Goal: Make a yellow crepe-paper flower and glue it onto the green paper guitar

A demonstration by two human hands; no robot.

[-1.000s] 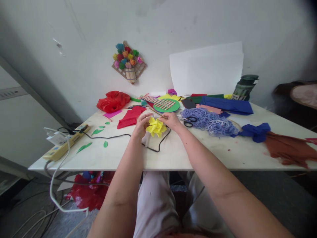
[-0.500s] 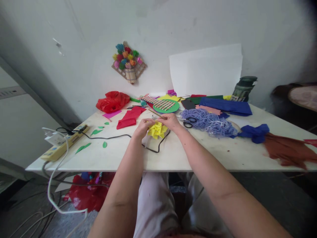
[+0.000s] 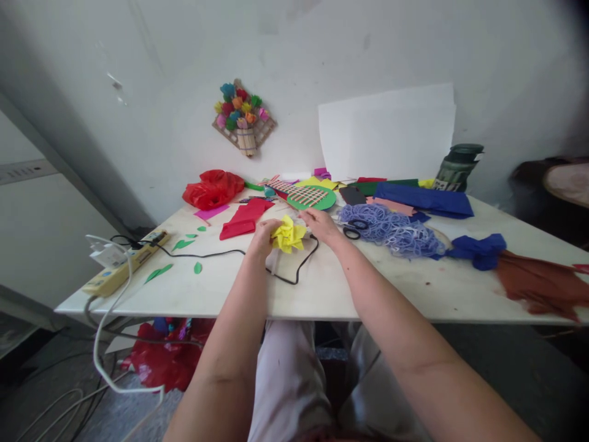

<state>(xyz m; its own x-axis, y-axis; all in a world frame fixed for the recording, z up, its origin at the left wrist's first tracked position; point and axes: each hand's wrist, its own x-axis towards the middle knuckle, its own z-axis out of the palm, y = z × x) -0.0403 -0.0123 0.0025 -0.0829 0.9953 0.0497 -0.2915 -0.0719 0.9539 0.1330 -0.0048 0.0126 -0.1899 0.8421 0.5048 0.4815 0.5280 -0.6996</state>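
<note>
A crumpled yellow paper flower [image 3: 288, 235] sits between both my hands above the white table [image 3: 322, 288]. My left hand [image 3: 262, 236] grips its left side with curled fingers. My right hand [image 3: 322, 224] is closed at its right side and pinches something at the flower's edge; what exactly is too small to make out. A black cable [image 3: 294, 270] loops on the table just under the flower.
Red paper [image 3: 242, 220], a green disc with woven strips [image 3: 309, 197], black scissors [image 3: 352, 230], a pile of lilac loops [image 3: 391, 227], blue fabric [image 3: 476, 250] and brown paper [image 3: 538, 282] lie on the table. A yellow power strip [image 3: 124, 264] sits at the left edge. Green paper leaves [image 3: 181, 244] are scattered nearby.
The flower and both hands have shifted slightly; my left hand has closed tighter on it and the petals look more bunched. The view moved a little.
</note>
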